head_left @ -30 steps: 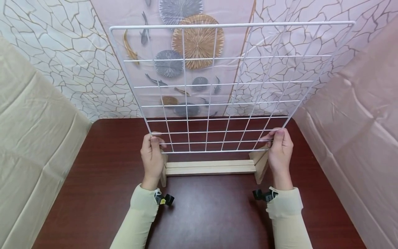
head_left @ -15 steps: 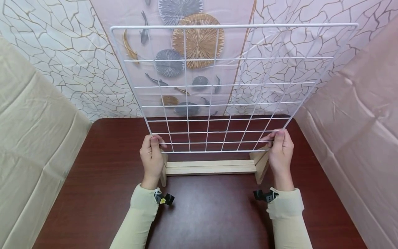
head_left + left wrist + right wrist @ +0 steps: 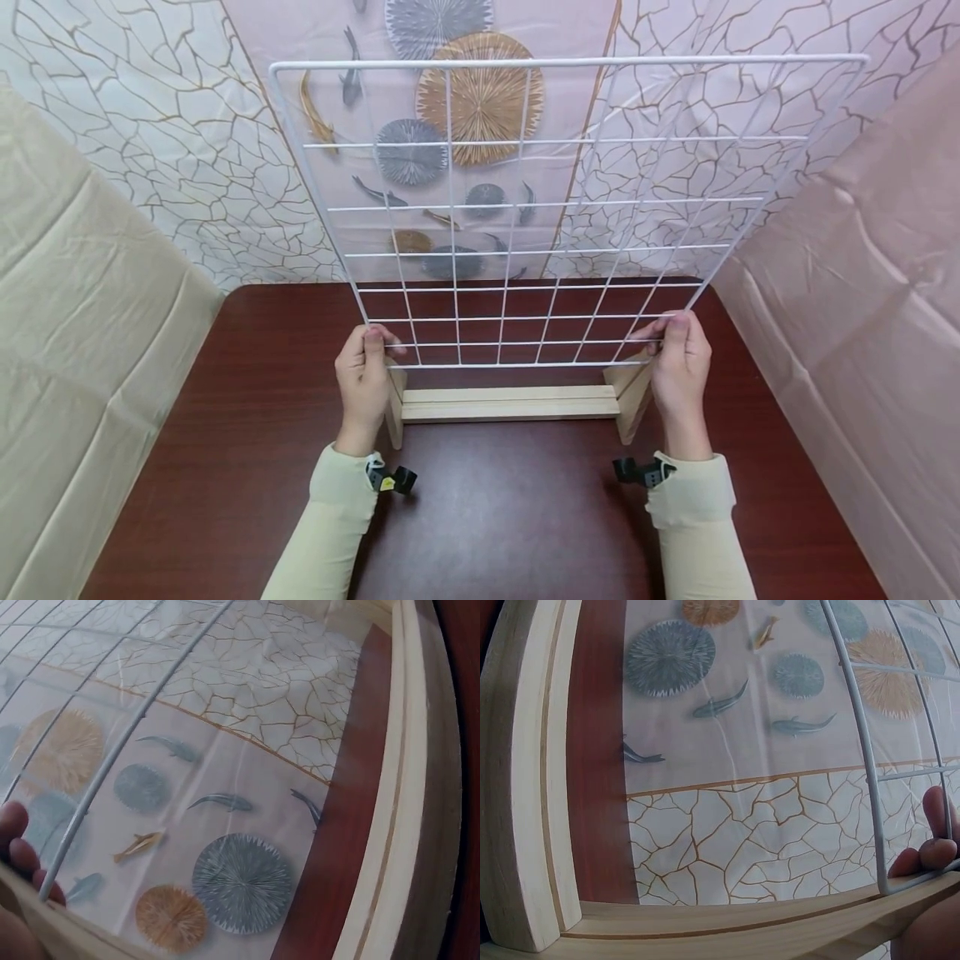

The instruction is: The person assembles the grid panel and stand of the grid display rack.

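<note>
A white wire grid panel (image 3: 454, 253) stands raised and leans away from me, its lower edge over a pale wooden stand (image 3: 510, 408). My left hand (image 3: 363, 381) grips its lower left corner, thumb in front and fingers behind. At the lower right corner my right hand (image 3: 681, 377) pinches it the same way. A grooved side piece (image 3: 705, 922) of the stand lies just below the panel's corner in the right wrist view; I cannot tell whether the wire is in the groove. Fingers (image 3: 24, 855) wrap the wire in the left wrist view, beside the other side piece.
The stand rests on a dark red-brown table (image 3: 495, 508). Behind it hangs a patterned cloth (image 3: 180, 150) with fish and round motifs. Beige padded panels (image 3: 90, 350) flank the table on both sides. Each wrist carries a small black camera (image 3: 405, 479).
The panel's upper edge has shifted very slightly to the right. Both hands keep their hold in nearly the same place, and the stand stays still.
</note>
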The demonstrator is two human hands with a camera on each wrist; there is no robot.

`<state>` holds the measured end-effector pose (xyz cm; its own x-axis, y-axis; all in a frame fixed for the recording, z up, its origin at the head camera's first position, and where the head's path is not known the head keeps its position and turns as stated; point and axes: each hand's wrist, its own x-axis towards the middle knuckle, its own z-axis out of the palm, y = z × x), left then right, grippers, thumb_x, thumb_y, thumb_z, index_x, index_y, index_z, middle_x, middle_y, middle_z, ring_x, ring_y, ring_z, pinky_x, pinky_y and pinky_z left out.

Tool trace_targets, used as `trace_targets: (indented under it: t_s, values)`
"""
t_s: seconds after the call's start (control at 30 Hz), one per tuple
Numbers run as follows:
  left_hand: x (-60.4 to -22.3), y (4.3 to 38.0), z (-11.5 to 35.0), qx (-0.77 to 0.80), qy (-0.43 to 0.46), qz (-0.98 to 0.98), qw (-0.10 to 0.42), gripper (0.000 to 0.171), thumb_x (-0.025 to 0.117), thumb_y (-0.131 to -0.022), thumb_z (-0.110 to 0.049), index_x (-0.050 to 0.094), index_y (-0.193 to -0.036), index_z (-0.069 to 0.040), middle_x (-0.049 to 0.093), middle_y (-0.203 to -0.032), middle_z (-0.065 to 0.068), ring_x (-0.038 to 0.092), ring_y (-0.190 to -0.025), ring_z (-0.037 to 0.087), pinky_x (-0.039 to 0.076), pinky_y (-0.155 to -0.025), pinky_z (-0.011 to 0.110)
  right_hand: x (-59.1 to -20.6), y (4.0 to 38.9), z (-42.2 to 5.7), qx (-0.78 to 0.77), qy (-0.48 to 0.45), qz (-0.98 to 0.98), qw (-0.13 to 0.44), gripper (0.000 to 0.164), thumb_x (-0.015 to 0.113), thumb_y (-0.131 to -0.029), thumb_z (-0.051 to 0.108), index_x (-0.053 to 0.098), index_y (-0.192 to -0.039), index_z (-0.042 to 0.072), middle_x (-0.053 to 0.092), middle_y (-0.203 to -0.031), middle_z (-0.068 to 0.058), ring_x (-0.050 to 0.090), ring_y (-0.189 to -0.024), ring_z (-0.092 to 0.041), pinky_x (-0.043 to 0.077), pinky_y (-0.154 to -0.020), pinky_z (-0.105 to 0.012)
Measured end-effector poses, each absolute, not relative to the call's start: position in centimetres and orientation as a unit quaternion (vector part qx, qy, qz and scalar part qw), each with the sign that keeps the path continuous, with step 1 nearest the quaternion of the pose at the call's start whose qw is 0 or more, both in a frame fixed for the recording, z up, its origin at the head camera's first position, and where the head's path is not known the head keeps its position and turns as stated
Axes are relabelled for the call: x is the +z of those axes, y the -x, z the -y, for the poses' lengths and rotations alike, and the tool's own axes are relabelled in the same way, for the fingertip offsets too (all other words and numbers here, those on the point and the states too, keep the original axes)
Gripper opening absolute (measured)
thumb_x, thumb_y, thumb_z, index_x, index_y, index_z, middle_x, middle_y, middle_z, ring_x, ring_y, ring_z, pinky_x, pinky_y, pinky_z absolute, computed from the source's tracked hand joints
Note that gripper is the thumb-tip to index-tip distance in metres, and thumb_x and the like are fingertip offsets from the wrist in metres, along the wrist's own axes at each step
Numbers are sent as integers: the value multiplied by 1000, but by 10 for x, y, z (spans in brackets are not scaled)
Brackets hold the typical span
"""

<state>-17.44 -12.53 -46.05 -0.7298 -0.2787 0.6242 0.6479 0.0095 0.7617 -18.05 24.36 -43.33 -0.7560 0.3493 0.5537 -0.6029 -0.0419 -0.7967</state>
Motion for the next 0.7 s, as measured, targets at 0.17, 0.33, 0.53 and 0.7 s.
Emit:
trace_targets:
  t_s: [0.17,0.33,0.53,0.7]
  values:
    - [-456,170,134,-755,158,591,236,41,51,-113,-28,64,-95,6,70,-88,1,69,-81,11,56,-78,23,-433,182,-245,735,-109,583,327,42,59,-106,40,60,-87,3,72,-69,-3,60,-58,-7,38,-53,-19]
    - [-450,169,140,-760,163,598,193,33,50,-112,-35,71,-104,-10,72,-95,-3,64,-89,11,49,-77,24,-433,183,-245,741,-113,576,326,41,60,-106,39,61,-87,3,72,-69,-4,62,-59,-7,39,-52,-19]
    - [-451,170,141,-757,171,600,195,36,51,-111,-35,66,-98,-5,69,-97,-2,61,-92,11,48,-78,24,-433,183,-246,737,-107,583,325,42,58,-107,39,60,-87,3,71,-70,-3,61,-59,-7,41,-52,-19]
    - [-454,171,139,-756,187,594,202,38,50,-111,-35,60,-93,-3,67,-96,-4,61,-94,11,47,-78,26,-435,181,-247,722,-107,601,325,38,56,-109,37,59,-86,7,72,-71,-1,61,-61,-7,43,-55,-20]
